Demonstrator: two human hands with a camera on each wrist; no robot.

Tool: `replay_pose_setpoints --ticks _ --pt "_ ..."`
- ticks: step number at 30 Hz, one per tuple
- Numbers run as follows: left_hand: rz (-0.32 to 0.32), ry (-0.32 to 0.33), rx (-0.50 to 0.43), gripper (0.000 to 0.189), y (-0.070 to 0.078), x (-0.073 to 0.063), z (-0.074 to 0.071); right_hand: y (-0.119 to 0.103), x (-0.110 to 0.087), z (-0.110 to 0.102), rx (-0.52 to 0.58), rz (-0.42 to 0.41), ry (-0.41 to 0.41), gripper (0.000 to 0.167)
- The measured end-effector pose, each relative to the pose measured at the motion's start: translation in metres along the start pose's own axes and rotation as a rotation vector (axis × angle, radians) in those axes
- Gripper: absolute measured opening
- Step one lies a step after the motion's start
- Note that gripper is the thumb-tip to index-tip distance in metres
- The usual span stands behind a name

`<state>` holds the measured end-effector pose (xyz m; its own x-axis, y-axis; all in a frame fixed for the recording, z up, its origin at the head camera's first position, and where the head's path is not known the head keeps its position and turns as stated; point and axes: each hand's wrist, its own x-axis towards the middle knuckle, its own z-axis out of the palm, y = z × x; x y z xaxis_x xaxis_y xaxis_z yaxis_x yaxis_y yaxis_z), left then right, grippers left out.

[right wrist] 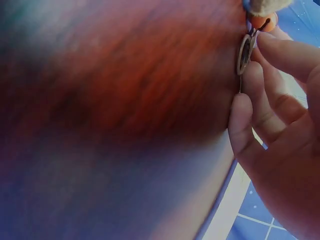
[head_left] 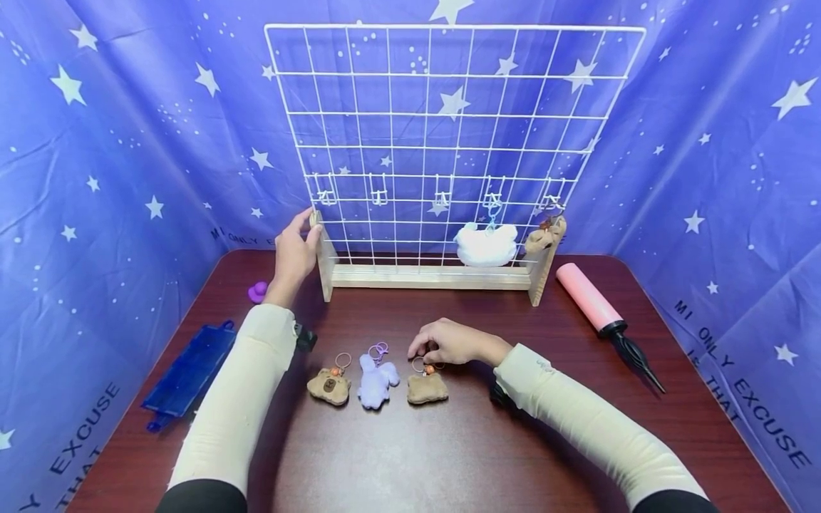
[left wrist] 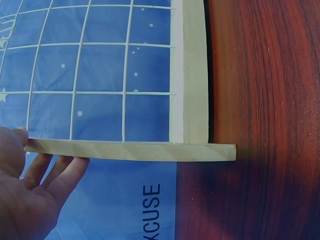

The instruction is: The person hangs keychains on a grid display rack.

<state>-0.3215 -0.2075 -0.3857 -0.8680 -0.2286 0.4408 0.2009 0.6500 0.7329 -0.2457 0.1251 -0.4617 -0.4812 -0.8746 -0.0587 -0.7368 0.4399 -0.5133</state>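
My left hand (head_left: 295,255) grips the upper end of the rack's left wooden side piece (head_left: 326,260), thumb on one side and fingers on the other, as the left wrist view shows. My right hand (head_left: 449,340) is low over the table, with thumb and curled fingertips at the metal ring (right wrist: 244,54) of a brown plush keychain (head_left: 427,389). An orange bead (right wrist: 265,22) sits beside the thumb. To its left lie a lilac plush keychain (head_left: 375,382) and another brown plush keychain (head_left: 330,388) with a dark patch.
The white grid rack (head_left: 420,149) carries several hooks in one row. A white plush keychain (head_left: 485,246) and a brown plush keychain (head_left: 544,236) hang at its right. A pink pump (head_left: 589,298) lies right; a blue tray (head_left: 189,372) and small purple object (head_left: 258,292) lie left.
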Motion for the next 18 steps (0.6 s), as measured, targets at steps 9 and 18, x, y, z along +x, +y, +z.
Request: replay_pose_setpoints --ticks 9,18 --pt "-0.005 -0.010 0.006 0.045 -0.0006 0.0006 0.0006 0.0031 0.0020 0.0027 -0.068 -0.009 -0.033 0.026" --pt "0.002 -0.001 0.000 0.045 -0.0006 0.0006 0.0000 0.0006 0.0034 0.0012 -0.106 -0.013 -0.052 0.026"
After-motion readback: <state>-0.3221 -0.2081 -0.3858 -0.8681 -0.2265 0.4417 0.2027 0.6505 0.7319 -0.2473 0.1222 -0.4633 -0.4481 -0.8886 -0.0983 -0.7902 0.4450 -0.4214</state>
